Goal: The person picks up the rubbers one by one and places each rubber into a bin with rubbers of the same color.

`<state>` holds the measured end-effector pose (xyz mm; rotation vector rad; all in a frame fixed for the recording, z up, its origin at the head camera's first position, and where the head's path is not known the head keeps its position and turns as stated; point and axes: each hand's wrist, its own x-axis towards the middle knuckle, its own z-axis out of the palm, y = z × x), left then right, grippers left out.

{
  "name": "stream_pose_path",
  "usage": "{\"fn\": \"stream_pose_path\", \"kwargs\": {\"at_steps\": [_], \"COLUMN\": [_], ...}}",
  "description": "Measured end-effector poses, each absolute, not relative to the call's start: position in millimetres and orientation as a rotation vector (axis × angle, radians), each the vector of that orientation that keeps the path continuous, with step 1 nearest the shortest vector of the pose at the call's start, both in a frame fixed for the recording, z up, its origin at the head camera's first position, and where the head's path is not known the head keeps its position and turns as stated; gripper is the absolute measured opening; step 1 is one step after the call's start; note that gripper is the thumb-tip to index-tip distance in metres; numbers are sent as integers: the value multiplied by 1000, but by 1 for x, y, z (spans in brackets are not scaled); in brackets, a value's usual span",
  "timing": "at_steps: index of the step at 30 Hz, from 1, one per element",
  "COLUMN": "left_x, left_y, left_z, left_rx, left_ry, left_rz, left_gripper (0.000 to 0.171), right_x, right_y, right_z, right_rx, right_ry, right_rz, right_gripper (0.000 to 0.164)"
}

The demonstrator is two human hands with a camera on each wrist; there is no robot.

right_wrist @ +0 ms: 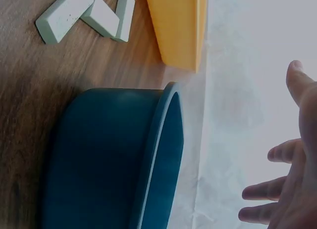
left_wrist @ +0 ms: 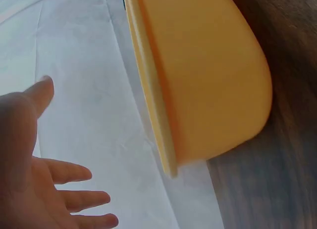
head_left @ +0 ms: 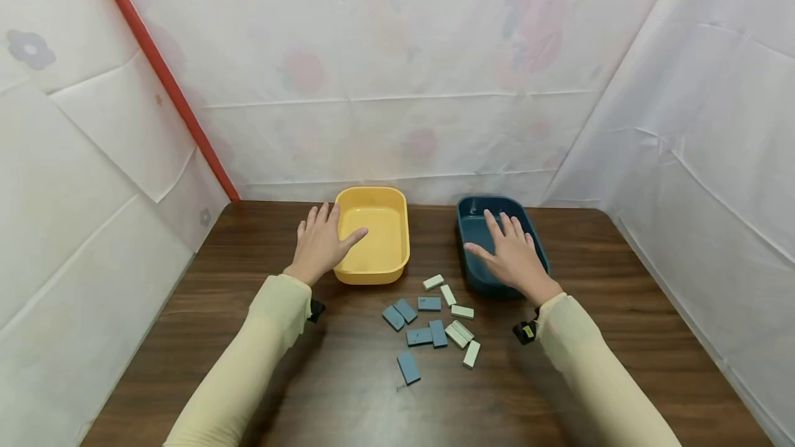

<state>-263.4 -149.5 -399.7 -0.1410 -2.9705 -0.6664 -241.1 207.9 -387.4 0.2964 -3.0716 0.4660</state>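
My left hand (head_left: 319, 243) hovers by the left side of a yellow plastic bin (head_left: 373, 276), fingers spread and thumb over its rim. In the left wrist view that hand (left_wrist: 39, 184) shows straight fingers, apart from the bin's wall (left_wrist: 218, 80). Over a dark blue bin (head_left: 475, 271) my right hand (head_left: 512, 257) is held with fingers spread and nothing in it. The right wrist view shows it above the blue bin's rim (right_wrist: 161, 125). Nearer me lie several blue-grey blocks (head_left: 408, 368) and several pale green blocks (head_left: 462, 312), two of the pale ones side by side.
Both bins stand on a dark wooden table (head_left: 348, 378), near its back edge. White patterned sheeting (head_left: 385, 88) hangs behind and along both sides, with a red strip (head_left: 168, 81) at the back left corner. A black wrist strap (head_left: 525, 332) shows on the right forearm.
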Motion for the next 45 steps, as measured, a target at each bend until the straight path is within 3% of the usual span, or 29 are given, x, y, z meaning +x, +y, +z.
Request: {"fn": "stream_pose_path", "kwargs": {"at_steps": [23, 45], "left_x": [-256, -255], "left_y": [-158, -162], "left_z": [-422, -436], "left_rx": [-72, -43], "left_ry": [-2921, -2938], "left_rz": [-682, -706], "left_gripper": [69, 60], "right_x": [-191, -147], "right_y": [216, 203], "right_z": [-397, -431], "right_rx": [536, 740], "right_ry": [-2952, -2904], "right_rz": [411, 350], "right_gripper": [83, 65]}}
